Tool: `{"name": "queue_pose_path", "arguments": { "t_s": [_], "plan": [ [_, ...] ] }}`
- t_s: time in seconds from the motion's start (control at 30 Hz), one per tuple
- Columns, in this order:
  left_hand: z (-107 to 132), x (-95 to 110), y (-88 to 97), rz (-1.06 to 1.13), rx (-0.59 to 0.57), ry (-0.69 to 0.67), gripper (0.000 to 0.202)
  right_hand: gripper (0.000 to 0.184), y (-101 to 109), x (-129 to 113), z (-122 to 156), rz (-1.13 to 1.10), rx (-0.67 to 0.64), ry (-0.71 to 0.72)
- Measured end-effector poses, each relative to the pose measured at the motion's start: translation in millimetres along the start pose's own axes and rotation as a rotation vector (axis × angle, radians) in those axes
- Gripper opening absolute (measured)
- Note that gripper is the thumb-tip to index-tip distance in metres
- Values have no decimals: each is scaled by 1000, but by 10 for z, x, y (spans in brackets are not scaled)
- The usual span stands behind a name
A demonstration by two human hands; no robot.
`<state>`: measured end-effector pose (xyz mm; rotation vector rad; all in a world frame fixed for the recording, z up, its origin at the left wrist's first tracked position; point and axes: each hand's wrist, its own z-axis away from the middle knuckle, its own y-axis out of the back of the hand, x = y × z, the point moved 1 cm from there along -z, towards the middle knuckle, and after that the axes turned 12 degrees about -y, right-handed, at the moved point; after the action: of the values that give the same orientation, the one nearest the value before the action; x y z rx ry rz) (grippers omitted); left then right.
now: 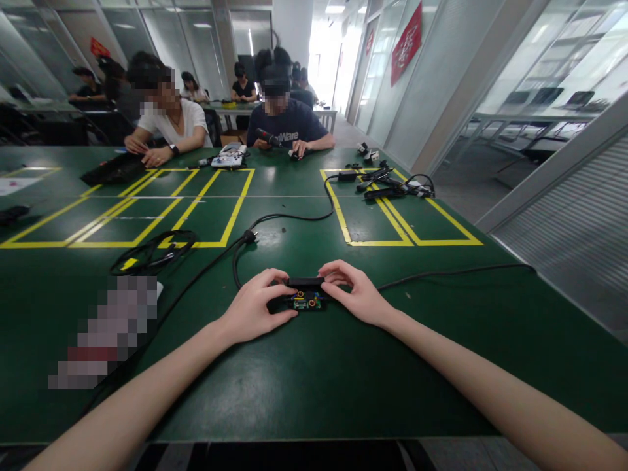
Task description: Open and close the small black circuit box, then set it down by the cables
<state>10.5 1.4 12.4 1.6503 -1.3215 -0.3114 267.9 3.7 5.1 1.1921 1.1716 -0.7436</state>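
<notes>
An opened black adapter case (323,305) lies on the green table between my hands, with a circuit board (301,303) bearing copper-coloured coils showing inside. A black cover (307,282) is tilted up along the far side of the board. My left hand (252,306) grips the left end, thumb at the near edge of the case and fingers by the cover. With thumb and fingertips, my right hand (357,292) pinches the cover's right end. Black cords run close to both sides of the case; where they join it is hidden by my hands.
A black cord with a plug (249,237) crosses the green table (275,392). A coiled cable (154,254) and a blurred-out object (112,327) lie left. Yellow tape marks rectangles farther off. Black cables (387,183) are heaped at far right. Two people sit opposite, handling objects.
</notes>
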Motion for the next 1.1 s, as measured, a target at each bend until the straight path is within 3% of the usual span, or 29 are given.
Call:
{"name": "queue_pose_path", "arguments": {
  "t_s": [0.23,0.43,0.8,1.1],
  "plan": [
    [-10,10,1,18,8,-11,25,20,35,6,-21,55,1,24],
    [-5,-5,1,52,27,-24,16,31,48,79,-41,-60,-48,7],
    [-12,14,-1,152,11,117,33,33,47,38,-20,-31,-18,40],
    [-17,23,-1,114,-6,130,35,24,29,-38,14,34,-2,61]
  ]
}}
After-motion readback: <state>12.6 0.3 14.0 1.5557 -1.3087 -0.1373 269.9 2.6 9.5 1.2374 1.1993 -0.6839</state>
